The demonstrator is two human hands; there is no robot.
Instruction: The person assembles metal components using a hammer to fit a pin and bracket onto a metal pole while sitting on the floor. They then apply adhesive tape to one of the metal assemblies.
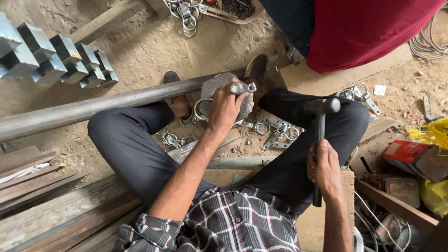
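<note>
- A small metal clasp (242,87) sits on a flat steel block (219,86) between our knees, pinned there by the fingers of our left hand (226,108), which closes around it.
- A metal ring (201,109) shows just beside that hand, at the block's lower edge.
- Our right hand (324,169) wraps tightly around the handle of a hammer (319,140); its head is raised above our right knee, well apart from the clasp.
- A long steel pipe (93,107) runs across the ground from the left edge to the block, passing over our left leg.
- More finished clasps and rings (275,130) lie scattered on the dirt between our legs, just below the block.
- A row of square steel tube pieces (60,58) lies at upper left on the sandy floor.
- Another person in a red cloth (359,32) sits opposite us at the top right.
- A red box (406,156) and a yellow bag (436,133) rest among clutter at the right edge.
</note>
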